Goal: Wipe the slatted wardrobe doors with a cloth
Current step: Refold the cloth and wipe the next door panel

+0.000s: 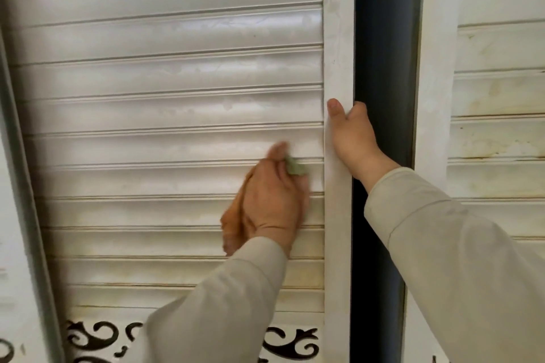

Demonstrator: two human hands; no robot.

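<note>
Door being wiped: the white louvred wardrobe door (165, 115) fills the left and middle of the view, its horizontal slats running left to right between a grey edge strip on the left and a white upright frame stile (338, 38) on the right.
Slat axis: each slat's long axis lies sideways, so I judge that a wipe has to travel along it, leftward from where the cloth now sits.
Cloth: an orange-brown cloth with a grey-green corner (236, 215) is bunched against the slats near the right end of the panel, just beside the stile.
Left hand (274, 200): fingers curled round the cloth, pressing it on the slats; blurred at the fingertips.
Right hand (351, 132): grips the stile's edge above and to the right of the cloth, thumb on the front face, fingers wrapped behind out of view.
Nearer hand: the left is the one on the slats; the right only steadies the door.
Surface: upper slats look streaked and damp, lower ones show yellowish grime.
Beyond: a dark gap (383, 68), then a second white slatted door (501, 97), stained. Black scrollwork panel (94, 339) below.
</note>
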